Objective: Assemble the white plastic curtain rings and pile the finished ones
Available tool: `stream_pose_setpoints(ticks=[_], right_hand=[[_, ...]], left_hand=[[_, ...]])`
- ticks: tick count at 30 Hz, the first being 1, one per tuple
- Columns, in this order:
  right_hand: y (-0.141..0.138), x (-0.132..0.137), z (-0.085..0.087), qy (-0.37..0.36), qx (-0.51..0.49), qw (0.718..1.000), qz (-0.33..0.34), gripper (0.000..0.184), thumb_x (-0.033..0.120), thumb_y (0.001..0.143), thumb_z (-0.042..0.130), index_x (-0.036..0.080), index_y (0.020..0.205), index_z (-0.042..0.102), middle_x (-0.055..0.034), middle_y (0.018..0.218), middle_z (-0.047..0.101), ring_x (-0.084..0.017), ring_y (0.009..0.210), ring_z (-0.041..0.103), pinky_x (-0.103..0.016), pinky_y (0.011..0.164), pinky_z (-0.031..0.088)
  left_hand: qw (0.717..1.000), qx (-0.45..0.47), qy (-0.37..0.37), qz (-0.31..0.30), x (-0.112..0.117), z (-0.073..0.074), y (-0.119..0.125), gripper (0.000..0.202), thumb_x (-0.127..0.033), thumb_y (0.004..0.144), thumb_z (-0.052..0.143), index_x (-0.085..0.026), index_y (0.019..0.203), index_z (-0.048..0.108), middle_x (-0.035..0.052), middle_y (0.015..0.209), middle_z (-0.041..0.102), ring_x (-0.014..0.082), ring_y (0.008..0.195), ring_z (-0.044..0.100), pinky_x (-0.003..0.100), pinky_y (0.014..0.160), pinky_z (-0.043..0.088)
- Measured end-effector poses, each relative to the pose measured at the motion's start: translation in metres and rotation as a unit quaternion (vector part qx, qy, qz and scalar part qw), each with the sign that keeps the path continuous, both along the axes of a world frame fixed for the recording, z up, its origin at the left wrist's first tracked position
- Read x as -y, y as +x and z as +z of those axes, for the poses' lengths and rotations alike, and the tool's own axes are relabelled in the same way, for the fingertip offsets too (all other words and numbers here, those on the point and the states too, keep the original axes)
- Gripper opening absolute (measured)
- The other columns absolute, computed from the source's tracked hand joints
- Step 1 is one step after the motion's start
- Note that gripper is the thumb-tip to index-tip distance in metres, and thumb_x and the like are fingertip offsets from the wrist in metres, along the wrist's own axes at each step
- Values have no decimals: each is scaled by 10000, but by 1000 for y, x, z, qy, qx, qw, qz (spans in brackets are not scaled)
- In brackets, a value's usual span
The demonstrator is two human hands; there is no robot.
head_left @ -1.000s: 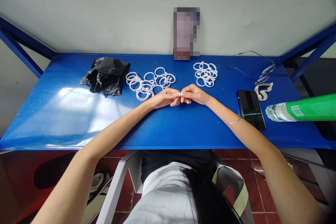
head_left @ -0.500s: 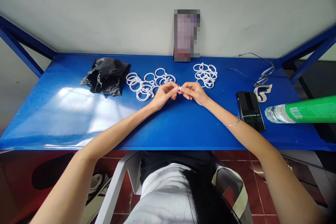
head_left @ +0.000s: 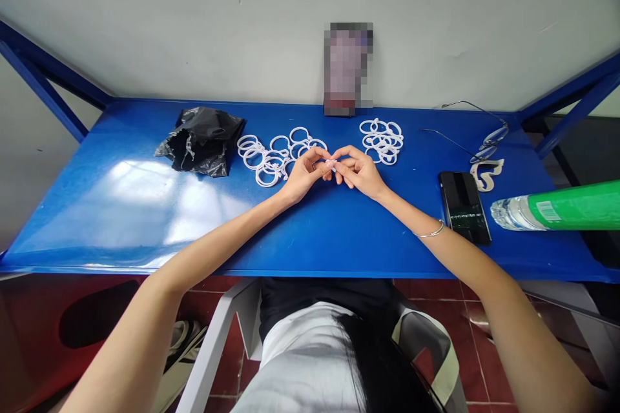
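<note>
I'm pinching a small white piece (head_left: 334, 166) between left hand (head_left: 303, 177) and right hand (head_left: 364, 175) at centre, seemingly unfinished, with white rings (head_left: 272, 160) at ten o'clock and a ring pile (head_left: 382, 142) at two, progress there unclear.

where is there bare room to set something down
The table is bare between the forearms, to the near edge; left of the left forearm, in front of the black bag; and between the right ring pile and the glasses. Crowded: around the phone and bottle, and at the left ring pile behind the left hand.
</note>
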State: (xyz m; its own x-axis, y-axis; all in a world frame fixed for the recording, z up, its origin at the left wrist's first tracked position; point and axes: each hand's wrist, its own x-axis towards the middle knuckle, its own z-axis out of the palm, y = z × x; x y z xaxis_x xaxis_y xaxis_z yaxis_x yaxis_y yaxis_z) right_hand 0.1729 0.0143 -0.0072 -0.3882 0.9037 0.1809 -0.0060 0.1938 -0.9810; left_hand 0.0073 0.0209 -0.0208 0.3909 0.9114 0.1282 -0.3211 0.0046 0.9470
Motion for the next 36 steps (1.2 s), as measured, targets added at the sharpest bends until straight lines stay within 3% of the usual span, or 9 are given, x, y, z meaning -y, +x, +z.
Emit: stream_pose_setpoints(ticks=[5,10,14,20,30,34,36], right_hand=[[1,-2,-3,11,-1,1000,-6,308,470,842,611,187,935,535,6,650,637,-98,523,565,-170,401,385],[2,-2,-6,47,24,998,-22,267,455,857,597,198,903,542,15,685,629,-87,498,532,-200,458,425],[2,-3,-7,62,40,997,-38,256,444,858,601,195,884,549,22,683,615,-82,480,510,-212,478,431],[2,-2,-10,73,64,994,-46,260,447,854,601,192,889,564,3,708,632,-112,544,564,-224,496,446],[2,0,-7,131,111,983,-62,200,355,874,564,185,972,603,-6,691,656,-127,560,590,-237,522,438],[2,0,-7,147,114,979,-88,201,368,866,582,184,934,624,-3,672,650,-121,534,567,-240,519,429],[1,0,-6,148,110,977,-110,201,376,863,593,182,904,627,-1,676,650,-113,512,549,-240,509,418]], left_hand=[[998,-49,36,32,2,-1,1,340,-443,757,710,-163,884,564,-7,746,582,97,609,583,228,579,465],[994,-76,66,47,5,-2,2,329,-450,794,668,-164,921,564,17,795,616,103,631,598,239,610,488],[992,-84,70,57,7,0,3,322,-436,794,672,-162,917,557,38,909,621,84,630,593,221,604,491],[993,-99,50,40,8,2,3,344,-433,781,685,-161,927,534,1,725,609,122,680,626,239,667,501],[997,-60,17,38,6,0,3,358,-424,745,721,-142,868,536,6,717,628,127,696,638,252,690,504],[995,-72,35,52,7,0,2,341,-420,756,711,-144,888,561,11,727,633,125,688,633,245,676,495],[992,-83,64,70,8,0,2,315,-407,771,699,-147,907,583,39,836,653,120,709,628,248,687,496]])
